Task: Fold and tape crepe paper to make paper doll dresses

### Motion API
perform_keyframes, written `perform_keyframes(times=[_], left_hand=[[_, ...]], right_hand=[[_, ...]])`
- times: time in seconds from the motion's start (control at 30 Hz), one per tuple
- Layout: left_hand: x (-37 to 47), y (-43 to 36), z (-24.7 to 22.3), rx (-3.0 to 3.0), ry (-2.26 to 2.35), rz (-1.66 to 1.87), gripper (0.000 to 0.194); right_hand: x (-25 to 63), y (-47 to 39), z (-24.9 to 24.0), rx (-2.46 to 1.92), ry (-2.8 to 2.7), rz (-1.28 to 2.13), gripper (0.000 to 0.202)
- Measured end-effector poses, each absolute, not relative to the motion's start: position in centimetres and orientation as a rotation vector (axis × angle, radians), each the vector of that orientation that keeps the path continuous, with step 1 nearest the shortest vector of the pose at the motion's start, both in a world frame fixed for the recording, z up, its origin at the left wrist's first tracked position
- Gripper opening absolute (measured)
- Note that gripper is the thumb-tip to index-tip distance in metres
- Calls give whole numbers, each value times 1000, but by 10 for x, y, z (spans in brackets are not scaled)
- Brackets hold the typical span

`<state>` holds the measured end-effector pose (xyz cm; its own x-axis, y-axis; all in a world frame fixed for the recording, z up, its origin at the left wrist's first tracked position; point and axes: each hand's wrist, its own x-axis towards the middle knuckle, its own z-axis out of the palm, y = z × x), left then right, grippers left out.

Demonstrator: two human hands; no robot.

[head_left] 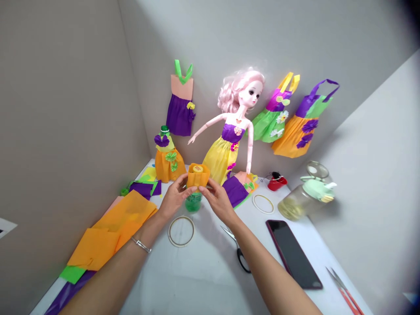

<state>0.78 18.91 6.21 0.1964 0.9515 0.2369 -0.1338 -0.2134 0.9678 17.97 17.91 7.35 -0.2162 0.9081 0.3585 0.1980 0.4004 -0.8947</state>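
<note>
A green plastic bottle [193, 203] with a yellow cap [197, 168] stands upright on the white table. Orange fabric [198, 180] is wrapped around its upper part, and the cap shows inside the top opening. My left hand [176, 196] grips the fabric from the left side, its thumb pressed to the front. From the right, my right hand [217, 197] pinches the same fabric, with both thumbs nearly meeting below it. My fingers behind the bottle are hidden.
Tape rolls [181, 231], black-handled scissors [240, 253], a phone [294, 254] and red-handled scissors [344, 291] lie around. Behind stand a doll [234, 131] and a dressed bottle [169, 162]. Orange fabric sheets [108, 232] lie left; a jug [300, 201] stands right.
</note>
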Motion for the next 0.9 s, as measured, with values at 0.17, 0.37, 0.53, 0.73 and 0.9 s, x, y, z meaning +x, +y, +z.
perform_keyframes(times=[0.17, 0.37, 0.53, 0.73, 0.9], left_hand=[[8, 188, 62, 1359, 837, 1278, 59], [7, 189, 62, 1334, 811, 1296, 60], [6, 190, 56, 1310, 781, 1306, 61], [4, 190, 49, 1281, 692, 1320, 64], [2, 190, 46, 1268, 647, 1327, 65]], right_hand=[[181, 179, 77, -951, -1656, 933, 41], [181, 179, 80, -957, -1666, 944, 39], [183, 179, 76, -975, -1648, 972, 42], [182, 177, 76, -991, -1634, 972, 42], [180, 176, 75, -996, -1659, 982, 41]])
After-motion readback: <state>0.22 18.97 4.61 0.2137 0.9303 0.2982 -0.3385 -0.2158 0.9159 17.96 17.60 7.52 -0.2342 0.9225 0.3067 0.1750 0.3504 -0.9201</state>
